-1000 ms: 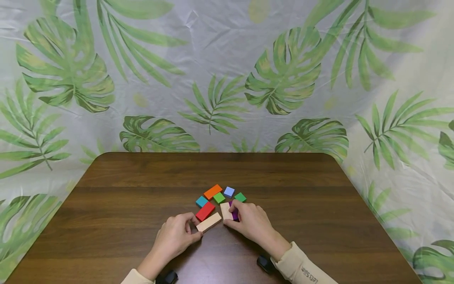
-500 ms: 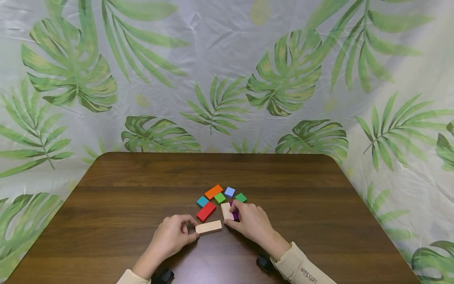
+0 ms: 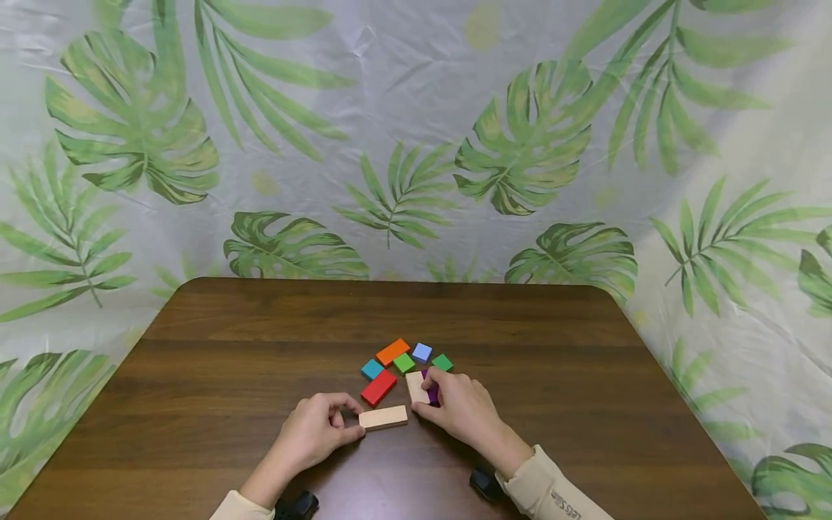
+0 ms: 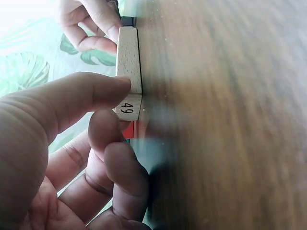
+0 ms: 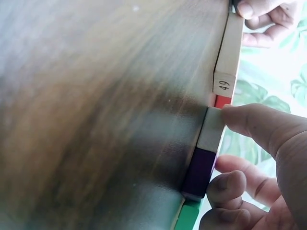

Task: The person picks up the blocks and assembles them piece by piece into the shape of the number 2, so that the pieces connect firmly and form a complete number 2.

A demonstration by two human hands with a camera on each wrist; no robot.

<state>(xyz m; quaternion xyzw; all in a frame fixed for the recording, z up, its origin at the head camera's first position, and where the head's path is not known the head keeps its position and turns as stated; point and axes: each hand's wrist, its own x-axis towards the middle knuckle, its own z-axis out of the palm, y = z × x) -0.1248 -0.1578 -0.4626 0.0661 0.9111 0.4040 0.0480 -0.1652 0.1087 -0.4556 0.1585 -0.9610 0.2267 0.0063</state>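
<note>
Thumb and forefinger of my left hand [image 3: 315,427] pinch the left end of a plain wooden block [image 3: 383,418], which lies flat, nearly crosswise. Its end face, marked 49, shows in the left wrist view beside the thumb. My right hand [image 3: 464,406] spans a second pale wooden block [image 3: 416,388], with the thumb at its near end and the forefinger toward its far end. Against that block's right side sits a purple block [image 5: 200,172], partly covered by the fingers in the head view. Just behind the left-hand block lies a red block [image 3: 379,388].
Behind the hands, several coloured blocks form a loose arc: teal [image 3: 372,369], orange [image 3: 393,352], light green [image 3: 404,363], light blue [image 3: 422,352] and dark green [image 3: 442,362]. The brown wooden table [image 3: 260,325] ends at a leaf-print cloth [image 3: 416,144].
The left-hand wooden block has swung from a slant beside the red block to nearly crosswise, its right end coming nearer the person. The left hand shifted slightly left; the right hand held its place.
</note>
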